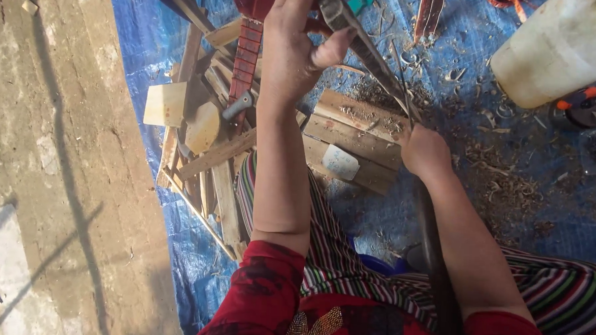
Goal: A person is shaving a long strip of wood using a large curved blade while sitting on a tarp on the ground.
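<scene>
My left hand (294, 50) is raised near the top of the view, thumb and fingers closed on the upper end of a long thin wooden strip (368, 54). The strip slants down to the right toward my right hand (425, 152). My right hand is clenched around a long dark-handled knife (433, 258); the handle runs back under my forearm, and a thin blade points up against the strip. Below the hands lie flat wooden offcuts (352, 133) on a blue tarp (560, 216).
A heap of wooden slats and blocks (206, 151) with a red strip (244, 60) lies to the left. A white plastic canister (560, 48) and a round black-and-orange object (584, 108) stand at the upper right. Shavings litter the tarp. Bare concrete (53, 179) lies on the left.
</scene>
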